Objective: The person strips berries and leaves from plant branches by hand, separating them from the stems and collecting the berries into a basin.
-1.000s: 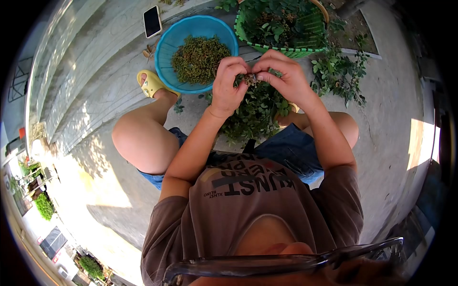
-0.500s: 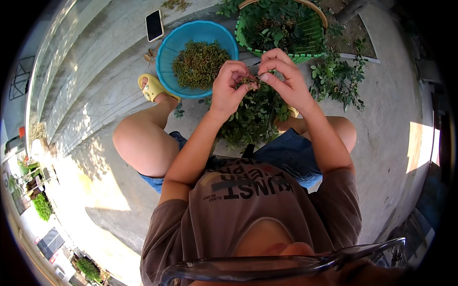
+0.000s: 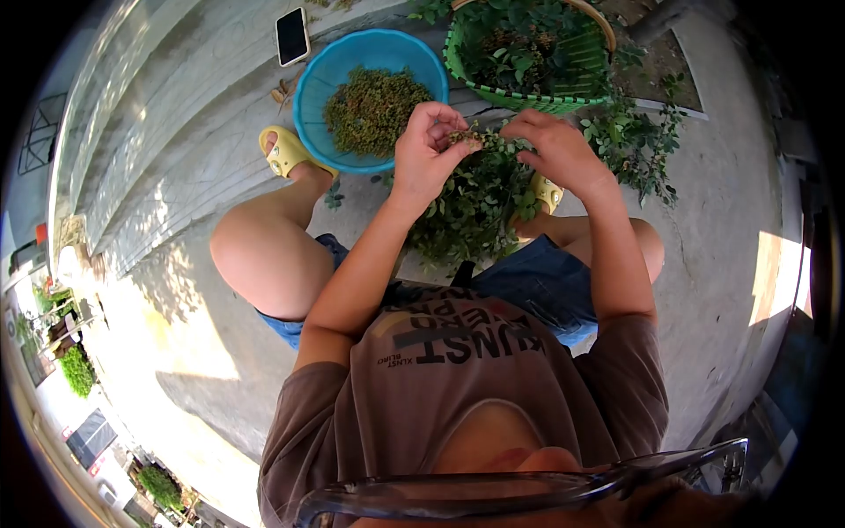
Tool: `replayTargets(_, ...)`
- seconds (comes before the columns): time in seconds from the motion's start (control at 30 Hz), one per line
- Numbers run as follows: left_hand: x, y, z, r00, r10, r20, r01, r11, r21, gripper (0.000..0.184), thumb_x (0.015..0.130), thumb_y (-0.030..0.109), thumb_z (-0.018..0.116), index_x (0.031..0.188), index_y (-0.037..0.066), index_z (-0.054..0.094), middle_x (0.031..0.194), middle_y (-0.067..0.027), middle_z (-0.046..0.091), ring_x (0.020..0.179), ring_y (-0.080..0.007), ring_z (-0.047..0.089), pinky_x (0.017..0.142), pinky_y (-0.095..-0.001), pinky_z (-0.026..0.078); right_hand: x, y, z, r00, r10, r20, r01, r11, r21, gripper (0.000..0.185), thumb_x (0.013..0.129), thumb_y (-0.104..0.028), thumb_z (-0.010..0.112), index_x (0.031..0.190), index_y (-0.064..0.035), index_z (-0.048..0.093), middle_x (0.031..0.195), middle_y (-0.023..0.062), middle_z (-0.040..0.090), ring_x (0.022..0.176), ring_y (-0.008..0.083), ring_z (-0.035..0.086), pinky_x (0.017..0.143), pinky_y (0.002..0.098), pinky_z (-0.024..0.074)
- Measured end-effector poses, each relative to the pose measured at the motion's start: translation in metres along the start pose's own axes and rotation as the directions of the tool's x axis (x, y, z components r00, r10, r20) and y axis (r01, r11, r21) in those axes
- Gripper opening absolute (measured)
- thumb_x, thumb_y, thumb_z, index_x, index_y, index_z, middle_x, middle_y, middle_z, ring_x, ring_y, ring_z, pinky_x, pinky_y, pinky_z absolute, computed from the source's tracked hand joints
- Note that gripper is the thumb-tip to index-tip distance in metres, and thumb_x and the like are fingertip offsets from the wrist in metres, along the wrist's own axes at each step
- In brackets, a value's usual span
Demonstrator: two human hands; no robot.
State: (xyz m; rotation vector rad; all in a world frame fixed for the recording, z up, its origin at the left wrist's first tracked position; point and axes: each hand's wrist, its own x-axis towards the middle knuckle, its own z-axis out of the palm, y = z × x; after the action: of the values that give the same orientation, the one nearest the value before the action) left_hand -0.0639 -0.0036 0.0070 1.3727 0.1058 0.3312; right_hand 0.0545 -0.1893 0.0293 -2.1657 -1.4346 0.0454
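Note:
My left hand (image 3: pixel 427 151) pinches a small sprig of greenish-brown berries (image 3: pixel 466 138) between thumb and fingers. Opposite it, my right hand (image 3: pixel 563 151) has bent fingers parted from the thumb, close to the sprig's leafy end; whether the fingertips touch it is hard to see. Beneath both hands lies a heap of leafy green branches (image 3: pixel 466 216) between my feet. A blue plastic basin (image 3: pixel 308 110), just beyond my left hand, holds a pile of small green-brown berry clusters (image 3: pixel 374 110).
A green woven basket (image 3: pixel 532 101) with a tan handle stands ahead, holding leafy branches. More cut branches (image 3: pixel 638 145) lie to its right. A phone (image 3: pixel 292 37) rests on concrete steps (image 3: pixel 176 114) at left. My yellow slippers (image 3: pixel 286 151) flank the heap.
My right hand has drawn back to the right from the sprig, its thumb and fingers now apart. My left hand still grips berries. The view has shifted slightly.

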Motion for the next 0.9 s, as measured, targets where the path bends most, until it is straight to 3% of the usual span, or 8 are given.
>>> replayTargets(0.23, 0.002, -0.004, -0.009, 0.998, -0.049, -0.045, 0.052, 0.996, 0.077, 0.042, 0.074, -0.016, 0.062, 0.106, 0.004, 0.043, 0.098, -0.0069, 0.054, 0.095, -0.0130, 0.056, 0.072, -0.0247, 0.053, 0.012, -0.003, -0.007, 0.978, 0.186, 0.095, -0.196, 0.973, 0.120, 0.015, 0.083, -0.022, 0.060, 0.087, -0.0073, 0.062, 0.086, 0.0076, 0.059, 0.078, 0.0304, 0.059, 0.067, 0.0408, 0.0465)
replayTargets(0.3, 0.008, -0.004, -0.026, 0.989, -0.060, -0.134, 0.105, 0.928, 0.358, 0.041, 0.073, -0.013, 0.064, 0.105, 0.004, 0.046, 0.098, -0.0076, 0.056, 0.096, -0.0110, 0.055, 0.069, -0.0229, 0.051, 0.011, 0.001, -0.005, 0.967, 0.211, 0.139, -0.223, 0.972, 0.074, 0.016, 0.083, -0.023, 0.059, 0.088, -0.0081, 0.062, 0.084, 0.0072, 0.059, 0.078, 0.0298, 0.059, 0.067, 0.0404, 0.0466)
replayTargets(0.4, 0.016, -0.015, -0.071, 0.996, -0.008, -0.092, 0.085, 0.460, 0.884, 0.050, 0.072, -0.001, 0.069, 0.117, 0.007, 0.049, 0.108, -0.0124, 0.058, 0.104, -0.0249, 0.057, 0.084, -0.0351, 0.048, 0.008, 0.007, -0.005, 0.948, 0.235, 0.213, -0.252, 0.966, 0.056, 0.016, 0.084, -0.024, 0.058, 0.087, -0.0088, 0.062, 0.085, 0.0067, 0.060, 0.079, 0.0296, 0.059, 0.068, 0.0409, 0.0466)
replayTargets(0.5, 0.012, -0.027, -0.084, 0.995, 0.085, -0.052, 0.031, 0.232, 0.972, 0.047, 0.075, 0.006, 0.067, 0.119, 0.007, 0.051, 0.114, -0.0141, 0.053, 0.101, -0.0286, 0.055, 0.079, -0.0382, 0.048, 0.005, 0.019, -0.006, 0.925, 0.292, 0.242, -0.300, 0.954, -0.004, 0.014, 0.085, -0.023, 0.058, 0.089, -0.0100, 0.063, 0.087, 0.0065, 0.062, 0.081, 0.0295, 0.060, 0.069, 0.0413, 0.0467)
replayTargets(0.53, 0.015, -0.026, -0.080, 0.995, 0.086, -0.045, 0.023, 0.237, 0.971, 0.047, 0.075, 0.006, 0.067, 0.119, 0.007, 0.051, 0.114, -0.0141, 0.053, 0.101, -0.0286, 0.055, 0.079, -0.0382, 0.048, 0.006, 0.024, -0.010, 0.924, 0.299, 0.238, -0.306, 0.952, -0.010, 0.014, 0.085, -0.023, 0.058, 0.089, -0.0100, 0.063, 0.087, 0.0065, 0.062, 0.081, 0.0295, 0.060, 0.069, 0.0413, 0.0467)
replayTargets(0.63, 0.024, -0.014, -0.054, 0.990, -0.123, -0.067, 0.135, 0.712, 0.689, 0.034, 0.078, 0.006, 0.063, 0.112, 0.005, 0.057, 0.112, -0.0110, 0.056, 0.093, -0.0226, 0.060, 0.079, -0.0350, 0.049, 0.015, 0.055, -0.021, 0.901, 0.412, 0.138, -0.408, 0.911, -0.062, 0.018, 0.084, -0.024, 0.057, 0.095, -0.0112, 0.064, 0.086, 0.0089, 0.064, 0.080, 0.0290, 0.061, 0.069, 0.0395, 0.0479)
replayTargets(0.77, 0.044, -0.011, -0.030, 0.966, -0.258, 0.030, 0.231, 0.906, 0.355, 0.023, 0.087, 0.006, 0.058, 0.109, 0.003, 0.058, 0.099, -0.0039, 0.063, 0.093, -0.0115, 0.059, 0.080, -0.0263, 0.047, 0.042, 0.131, -0.026, 0.844, 0.537, 0.012, -0.537, 0.842, 0.057, 0.019, 0.086, -0.025, 0.056, 0.096, -0.0122, 0.066, 0.085, 0.0084, 0.065, 0.076, 0.0251, 0.063, 0.069, 0.0380, 0.0489)
replayTargets(0.9, 0.048, -0.008, -0.010, 0.955, -0.290, 0.066, 0.289, 0.957, 0.020, 0.019, 0.089, 0.006, 0.056, 0.107, 0.000, 0.058, 0.096, -0.0064, 0.063, 0.087, -0.0129, 0.060, 0.077, -0.0255, 0.048, 0.061, 0.194, -0.003, 0.755, 0.656, 0.001, -0.653, 0.750, 0.106, 0.017, 0.087, -0.019, 0.058, 0.099, -0.0106, 0.066, 0.087, 0.0059, 0.067, 0.073, 0.0177, 0.065, 0.069, 0.0343, 0.0502)
